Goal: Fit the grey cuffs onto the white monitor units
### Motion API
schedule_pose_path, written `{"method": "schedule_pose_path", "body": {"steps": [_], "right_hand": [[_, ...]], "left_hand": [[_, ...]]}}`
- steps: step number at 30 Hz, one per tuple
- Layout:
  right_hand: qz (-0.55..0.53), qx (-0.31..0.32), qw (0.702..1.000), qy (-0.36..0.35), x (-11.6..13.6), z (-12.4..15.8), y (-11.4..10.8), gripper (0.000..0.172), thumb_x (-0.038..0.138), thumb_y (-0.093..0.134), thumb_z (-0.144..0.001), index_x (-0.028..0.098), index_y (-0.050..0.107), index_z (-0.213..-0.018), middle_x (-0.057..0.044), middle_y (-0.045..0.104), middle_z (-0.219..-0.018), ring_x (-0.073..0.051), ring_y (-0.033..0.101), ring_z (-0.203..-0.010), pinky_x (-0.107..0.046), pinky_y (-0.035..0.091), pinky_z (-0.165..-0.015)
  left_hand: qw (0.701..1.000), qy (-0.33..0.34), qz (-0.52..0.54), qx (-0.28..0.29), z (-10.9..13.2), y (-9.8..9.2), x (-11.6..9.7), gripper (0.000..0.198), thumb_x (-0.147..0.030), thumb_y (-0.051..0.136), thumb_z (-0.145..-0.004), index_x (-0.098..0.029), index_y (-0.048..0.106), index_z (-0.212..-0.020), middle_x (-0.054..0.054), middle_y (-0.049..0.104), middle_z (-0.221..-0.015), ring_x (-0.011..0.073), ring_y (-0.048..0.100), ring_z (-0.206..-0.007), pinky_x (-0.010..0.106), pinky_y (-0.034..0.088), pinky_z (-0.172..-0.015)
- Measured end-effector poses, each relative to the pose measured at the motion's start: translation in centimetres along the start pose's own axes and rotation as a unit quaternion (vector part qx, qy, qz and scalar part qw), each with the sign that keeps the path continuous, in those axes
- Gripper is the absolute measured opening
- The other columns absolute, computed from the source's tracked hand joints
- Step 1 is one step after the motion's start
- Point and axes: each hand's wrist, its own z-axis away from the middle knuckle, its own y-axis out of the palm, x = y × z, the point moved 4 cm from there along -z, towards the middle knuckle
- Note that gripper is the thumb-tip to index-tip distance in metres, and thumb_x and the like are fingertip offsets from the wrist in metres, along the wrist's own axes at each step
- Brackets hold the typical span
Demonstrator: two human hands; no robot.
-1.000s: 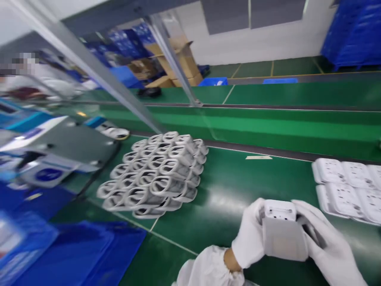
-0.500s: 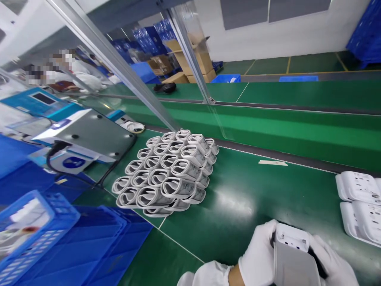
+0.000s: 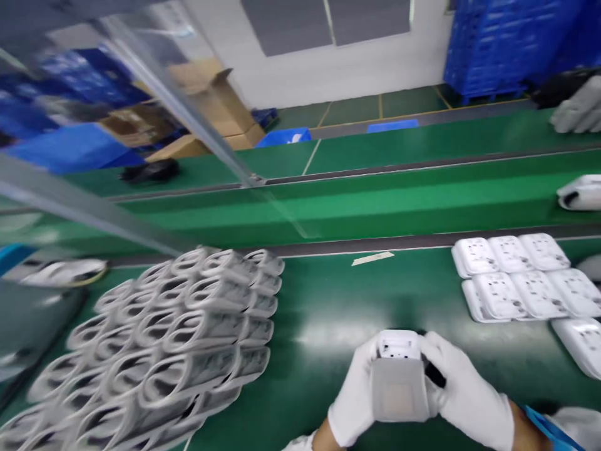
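Note:
Low in the middle of the head view, a white plastic housing point(image 3: 399, 343) with small dark slots sits at the top of a smooth grey cuff point(image 3: 399, 391). My left hand point(image 3: 353, 393), in a white glove, grips the left side of this pair. My right hand point(image 3: 467, 391), also gloved, is closed round the right side, with a dark strip showing by its fingers. Left of my hands stands a stack of rolled grey cuffs point(image 3: 188, 338). To the right, several white housings point(image 3: 539, 291) lie in rows on the green table.
A green conveyor belt point(image 3: 375, 207) runs along the table's far side. A metal post point(image 3: 188, 106) rises at left, near a grey machine point(image 3: 32, 319). Tape point(image 3: 373, 258) sticks to the table. Cardboard boxes point(image 3: 230, 113) and blue crates point(image 3: 498, 44) stand behind.
The view has swung right, bringing more white housings into sight. My hands still hold the housing and cuff, now tilted less and nearer the picture's middle.

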Motion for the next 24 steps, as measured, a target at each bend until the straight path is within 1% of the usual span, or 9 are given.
{"method": "schedule_pose_path", "body": {"steps": [3,6,10,12,16,19,21,22,24], "right_hand": [[-0.001,-0.018,1.0,0.015,0.0,0.1,0.4,0.031,0.024,0.072,-0.084,0.023,0.07,-0.115,-0.008,0.068,-0.108,-0.024,0.068,-0.098,-0.034,0.058,-0.088],[0.007,-0.04,0.999,0.006,-0.4,-0.1,0.2,0.023,0.026,0.074,-0.082,0.021,0.07,-0.103,-0.004,0.064,-0.094,-0.019,0.061,-0.082,-0.029,0.051,-0.074],[0.012,-0.078,0.997,0.004,-0.5,-0.7,-0.9,0.016,0.024,0.076,-0.081,0.02,0.068,-0.093,0.0,0.057,-0.086,-0.016,0.053,-0.075,-0.027,0.038,-0.066],[-0.009,-0.098,0.995,0.011,-0.4,-1.0,-1.6,0.015,0.023,0.077,-0.08,0.019,0.068,-0.091,0.001,0.056,-0.085,-0.015,0.052,-0.075,-0.028,0.035,-0.066],[-0.086,-0.145,0.985,0.031,-0.7,-1.8,-2.9,0.015,0.018,0.076,-0.076,0.017,0.061,-0.075,0.004,0.046,-0.075,-0.012,0.043,-0.068,-0.027,0.028,-0.062],[-0.148,-0.18,0.971,0.048,-1.8,-2.7,-3.6,0.015,0.015,0.076,-0.074,0.017,0.061,-0.072,0.004,0.046,-0.073,-0.011,0.044,-0.068,-0.026,0.032,-0.061],[-0.176,-0.203,0.961,0.058,-2.7,-3.3,-3.9,0.009,0.019,0.075,-0.079,0.017,0.067,-0.081,0.002,0.055,-0.078,-0.014,0.053,-0.074,-0.026,0.042,-0.065],[-0.188,-0.215,0.956,0.064,-3.0,-3.5,-4.0,0.008,0.021,0.072,-0.084,0.017,0.069,-0.091,0.0,0.061,-0.084,-0.016,0.059,-0.078,-0.027,0.048,-0.069],[-0.213,-0.234,0.945,0.077,-3.4,-3.4,-3.9,0.025,0.026,0.059,-0.095,0.016,0.068,-0.116,-0.006,0.07,-0.099,-0.018,0.067,-0.086,-0.03,0.055,-0.073]], "left_hand": [[0.998,-0.015,-0.046,-0.037,-0.2,-0.5,1.2,0.033,-0.037,0.087,-0.075,-0.019,0.083,-0.101,0.012,0.081,-0.106,0.0337,0.075,-0.104,0.045,0.058,-0.097],[0.996,-0.034,-0.031,-0.081,-1.0,-1.2,3.2,0.046,-0.048,0.09,-0.071,-0.019,0.082,-0.106,0.013,0.08,-0.106,0.036,0.075,-0.103,0.048,0.059,-0.096],[0.994,-0.083,-0.022,-0.064,-3.2,-1.8,4.8,0.062,-0.059,0.094,-0.059,-0.017,0.082,-0.103,0.015,0.08,-0.105,0.0395,0.076,-0.099,0.052,0.062,-0.092],[0.996,-0.058,-0.05,-0.054,-4.2,-1.6,4.2,0.061,-0.057,0.095,-0.057,-0.018,0.082,-0.104,0.014,0.08,-0.11,0.0389,0.075,-0.104,0.052,0.061,-0.097],[0.993,0.026,-0.116,-0.015,-5.1,0.7,1.5,0.043,-0.047,0.088,-0.074,-0.021,0.08,-0.107,0.013,0.077,-0.121,0.0347,0.072,-0.114,0.049,0.055,-0.108],[0.983,0.063,-0.166,0.035,-5.9,2.4,-0.4,0.035,-0.047,0.084,-0.079,-0.018,0.08,-0.099,0.014,0.077,-0.121,0.0341,0.071,-0.113,0.049,0.051,-0.112],[0.978,0.08,-0.182,0.057,-7.4,2.9,-1.8,0.037,-0.044,0.088,-0.074,-0.017,0.08,-0.098,0.013,0.077,-0.118,0.0343,0.071,-0.113,0.049,0.051,-0.113],[0.979,0.085,-0.174,0.056,-8.7,2.8,-2.5,0.039,-0.041,0.091,-0.07,-0.017,0.08,-0.098,0.013,0.078,-0.114,0.0346,0.071,-0.112,0.049,0.051,-0.112],[0.989,0.088,-0.117,0.012,-12.3,2.3,-4.2,0.042,-0.038,0.094,-0.064,-0.016,0.079,-0.096,0.012,0.079,-0.105,0.0358,0.071,-0.11,0.049,0.053,-0.109]]}}
